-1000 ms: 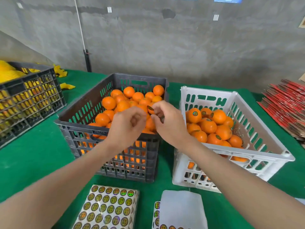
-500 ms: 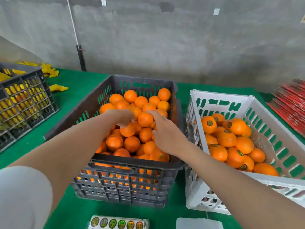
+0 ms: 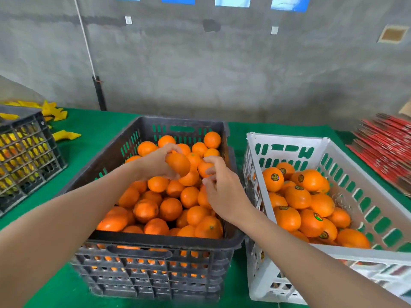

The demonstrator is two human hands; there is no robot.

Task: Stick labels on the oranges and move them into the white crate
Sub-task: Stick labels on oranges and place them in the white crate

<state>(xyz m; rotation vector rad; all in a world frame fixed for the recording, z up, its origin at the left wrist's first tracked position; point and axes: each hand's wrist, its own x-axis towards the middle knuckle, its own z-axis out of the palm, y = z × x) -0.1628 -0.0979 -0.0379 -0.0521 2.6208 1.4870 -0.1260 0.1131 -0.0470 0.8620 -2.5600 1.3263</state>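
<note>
We were at the sticking step: our left hand (image 3: 153,163) had its fingers clamped on a bare orange (image 3: 178,164) just above the others in the black crate (image 3: 155,240). Our right hand (image 3: 222,196) sat beside it, fingers (image 3: 210,172) curled in tight, though we couldn't tell if a label was pinched there. Next up, we figured, was pressing a label on the peel and carrying it right into the white crate (image 3: 289,138). The black crate was heaped with plain oranges (image 3: 171,208) and the white one partly filled with labelled oranges (image 3: 298,196), side by side on the green worktop (image 3: 89,134).
</note>
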